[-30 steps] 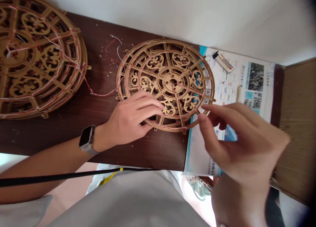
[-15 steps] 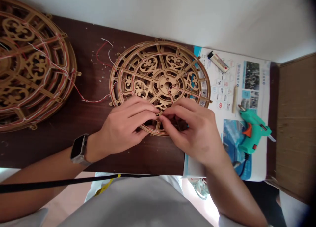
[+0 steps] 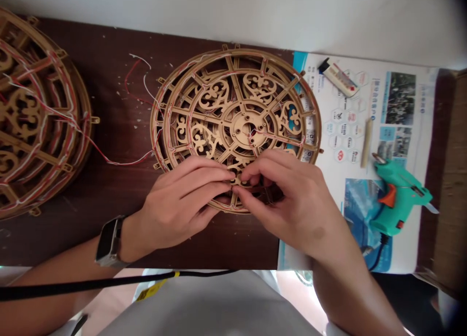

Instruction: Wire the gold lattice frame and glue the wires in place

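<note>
A round gold openwork frame (image 3: pixel 242 107), layered and laced with red and white wires, lies on the dark table. My left hand (image 3: pixel 182 204) rests on its near edge, fingers together and fingertips at a scrolled ornament. Beside it, my right hand (image 3: pixel 292 199) has thumb and index finger pinched close at the same ornament (image 3: pixel 239 173). Whatever lies between the fingertips is too small to make out. A loose red and white wire (image 3: pixel 129 161) runs from this frame to a second gold frame (image 3: pixel 40 117) at the left.
On a printed sheet (image 3: pixel 317 180) at the right lie a teal glue gun (image 3: pixel 399 195) with a black cord, a glue stick (image 3: pixel 366 143) and a lighter-like item (image 3: pixel 339 78). A cardboard box (image 3: pixel 450 190) stands at the far right. A black strap (image 3: pixel 91 282) crosses below the table edge.
The view has shifted a little, so the left frame shows less and the glue gun sits further right. The right hand's thumb and index finger look slightly further apart. Both hands stay at the same ornament.
</note>
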`<state>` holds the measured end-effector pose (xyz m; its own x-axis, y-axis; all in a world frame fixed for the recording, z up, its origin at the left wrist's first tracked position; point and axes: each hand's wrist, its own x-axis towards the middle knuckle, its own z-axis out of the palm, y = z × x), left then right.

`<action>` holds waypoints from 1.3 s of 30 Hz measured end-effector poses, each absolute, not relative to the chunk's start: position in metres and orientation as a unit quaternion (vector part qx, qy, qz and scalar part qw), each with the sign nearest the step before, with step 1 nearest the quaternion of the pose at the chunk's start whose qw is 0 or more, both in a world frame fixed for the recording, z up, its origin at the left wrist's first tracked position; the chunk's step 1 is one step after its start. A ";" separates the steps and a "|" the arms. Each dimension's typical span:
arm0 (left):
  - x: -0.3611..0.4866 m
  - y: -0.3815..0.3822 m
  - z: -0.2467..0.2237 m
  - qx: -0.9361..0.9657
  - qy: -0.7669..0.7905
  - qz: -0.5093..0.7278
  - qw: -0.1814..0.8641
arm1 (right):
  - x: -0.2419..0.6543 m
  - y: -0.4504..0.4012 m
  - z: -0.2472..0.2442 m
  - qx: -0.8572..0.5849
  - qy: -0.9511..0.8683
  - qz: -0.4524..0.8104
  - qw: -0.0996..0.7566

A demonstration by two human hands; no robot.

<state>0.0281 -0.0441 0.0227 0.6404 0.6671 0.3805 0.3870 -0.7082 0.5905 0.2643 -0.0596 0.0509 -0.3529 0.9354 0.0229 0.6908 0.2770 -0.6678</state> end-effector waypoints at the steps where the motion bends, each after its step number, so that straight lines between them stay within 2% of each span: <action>1: 0.028 -0.044 0.023 0.875 0.302 0.295 0.236 | 0.264 -0.060 0.051 -0.530 -0.768 0.290 0.212; 12: 0.027 -0.044 0.022 0.885 0.295 0.281 0.225 | 0.259 -0.059 0.052 -0.559 -0.726 0.329 0.228; 22: 0.027 -0.046 0.018 0.882 0.295 0.291 0.225 | 0.249 -0.067 0.053 -0.589 -0.725 0.279 0.222; 39: 0.028 -0.045 0.017 0.886 0.286 0.294 0.217 | 0.242 -0.069 0.047 -0.618 -0.705 0.265 0.224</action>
